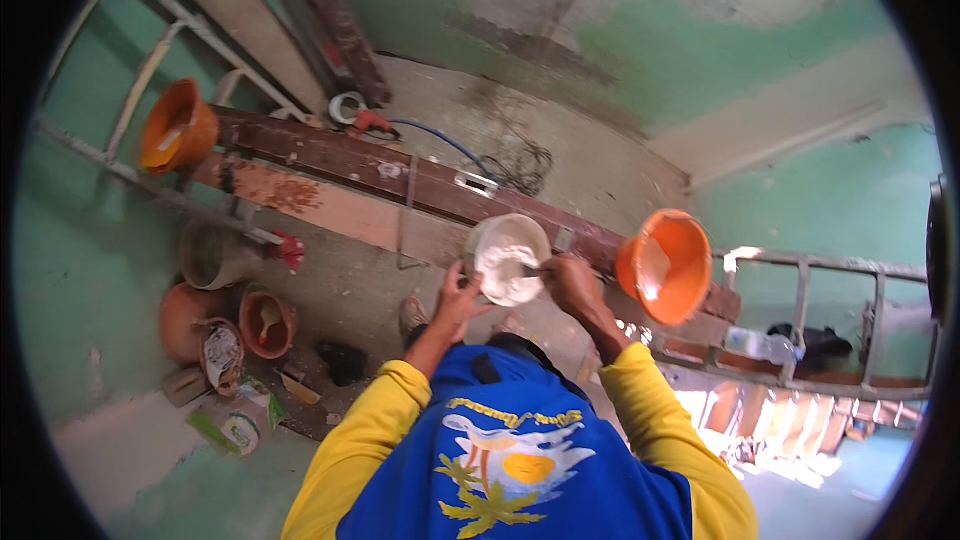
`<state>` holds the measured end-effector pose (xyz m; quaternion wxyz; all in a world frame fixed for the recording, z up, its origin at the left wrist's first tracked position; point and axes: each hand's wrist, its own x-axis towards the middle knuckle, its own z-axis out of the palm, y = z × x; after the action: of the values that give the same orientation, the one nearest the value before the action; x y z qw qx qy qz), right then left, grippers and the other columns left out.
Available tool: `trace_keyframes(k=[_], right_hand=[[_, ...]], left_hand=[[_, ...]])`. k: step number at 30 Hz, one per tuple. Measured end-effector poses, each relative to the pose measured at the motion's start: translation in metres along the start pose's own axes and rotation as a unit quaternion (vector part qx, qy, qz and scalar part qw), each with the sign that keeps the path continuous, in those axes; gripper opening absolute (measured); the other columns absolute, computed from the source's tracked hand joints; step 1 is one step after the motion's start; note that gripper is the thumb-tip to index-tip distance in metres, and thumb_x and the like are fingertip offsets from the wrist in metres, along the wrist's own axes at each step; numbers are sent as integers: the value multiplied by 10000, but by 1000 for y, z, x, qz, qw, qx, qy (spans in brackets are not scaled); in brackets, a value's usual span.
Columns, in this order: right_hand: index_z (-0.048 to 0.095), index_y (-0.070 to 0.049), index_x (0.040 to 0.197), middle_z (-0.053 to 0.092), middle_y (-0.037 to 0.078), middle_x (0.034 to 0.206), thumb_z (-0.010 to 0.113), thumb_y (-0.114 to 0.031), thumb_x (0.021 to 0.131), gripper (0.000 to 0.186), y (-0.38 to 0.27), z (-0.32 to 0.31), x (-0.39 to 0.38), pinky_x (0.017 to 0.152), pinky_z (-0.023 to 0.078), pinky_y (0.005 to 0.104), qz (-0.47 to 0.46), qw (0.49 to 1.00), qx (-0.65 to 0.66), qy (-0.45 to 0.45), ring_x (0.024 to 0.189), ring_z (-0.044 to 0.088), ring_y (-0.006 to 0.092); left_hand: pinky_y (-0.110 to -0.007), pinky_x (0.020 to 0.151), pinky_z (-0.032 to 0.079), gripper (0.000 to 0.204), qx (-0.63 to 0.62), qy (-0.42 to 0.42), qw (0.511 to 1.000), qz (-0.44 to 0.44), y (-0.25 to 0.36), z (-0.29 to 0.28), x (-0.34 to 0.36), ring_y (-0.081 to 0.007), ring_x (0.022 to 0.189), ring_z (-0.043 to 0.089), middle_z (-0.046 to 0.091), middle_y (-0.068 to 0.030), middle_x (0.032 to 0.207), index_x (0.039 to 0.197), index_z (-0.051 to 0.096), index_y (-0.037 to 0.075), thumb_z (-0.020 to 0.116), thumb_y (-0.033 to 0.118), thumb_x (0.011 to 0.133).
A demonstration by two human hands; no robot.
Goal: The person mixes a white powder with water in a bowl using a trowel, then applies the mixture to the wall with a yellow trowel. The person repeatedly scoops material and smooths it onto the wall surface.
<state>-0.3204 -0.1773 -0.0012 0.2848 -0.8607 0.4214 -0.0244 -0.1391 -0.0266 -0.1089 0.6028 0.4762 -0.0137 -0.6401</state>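
A white round tub [484, 239] with thick white paste [503, 271] inside is tilted toward me in front of my body. My left hand [461, 297] grips its near left side, with the fingers against the wall and rim. At the right rim my right hand [573, 286] is closed around a thin dark tool [533, 271], whose end reaches into the paste; its exact kind is too small to tell. Beyond the tub runs a dark red-brown plank [340, 165]. An orange basin [666, 267] stands to the right of my right hand.
Another orange basin [180, 128] sits at the plank's left end, beside a metal ladder frame [130, 175]. Several buckets [268, 324] crowd the left floor. An orange power tool [373, 124] and a blue cable [440, 138] lie beyond the plank. A bottle [760, 345] rests by the right-hand frame.
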Motion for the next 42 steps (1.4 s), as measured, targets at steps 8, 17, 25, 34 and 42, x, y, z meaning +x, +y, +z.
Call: trace_keyframes(k=[8, 17, 25, 34, 42], right_hand=[[759, -54, 978, 680, 172, 987, 680, -82, 866, 141, -18, 2, -3, 764, 569, 491, -65, 994, -75, 43, 904, 703, 407], [761, -35, 1037, 692, 179, 1032, 683, -62, 865, 191, -14, 2, -11, 795, 578, 488, -62, 995, -71, 36, 926, 715, 414], [691, -22, 978, 654, 181, 976, 668, -72, 879, 113, 0, -13, 4, 768, 563, 525, -64, 991, -80, 88, 891, 687, 426], [795, -27, 1031, 715, 222, 1009, 691, -54, 867, 196, -21, 10, -29, 829, 574, 509, -38, 998, 48, 3, 950, 713, 432], [791, -42, 1042, 705, 193, 982, 692, -63, 876, 195, 2, -1, -11, 819, 580, 485, -28, 999, -17, 28, 977, 707, 404]], left_hand=[[-556, 921, 639, 753, 10, -14, 1000, -7, 5, 4, -1, -323, 1374, 546, 435, -148, 1542, 1642, 247, 118, 700, 232, 1050], [-573, 948, 642, 639, 22, -19, 999, 22, 14, 12, -6, -313, 1377, 536, 413, -146, 1546, 1594, 297, 41, 633, 226, 1083], [-568, 950, 641, 557, 33, 0, 999, 12, 18, 18, -9, -302, 1362, 549, 474, -136, 1492, 1554, 361, 39, 612, 232, 1096], [-575, 961, 630, 510, 34, -6, 999, 16, 9, 8, -6, -296, 1359, 553, 503, -121, 1469, 1542, 381, 58, 583, 236, 1108], [-577, 952, 633, 539, 38, -15, 999, 20, 12, 14, -2, -303, 1341, 560, 484, -122, 1485, 1564, 352, 57, 584, 221, 1106]])
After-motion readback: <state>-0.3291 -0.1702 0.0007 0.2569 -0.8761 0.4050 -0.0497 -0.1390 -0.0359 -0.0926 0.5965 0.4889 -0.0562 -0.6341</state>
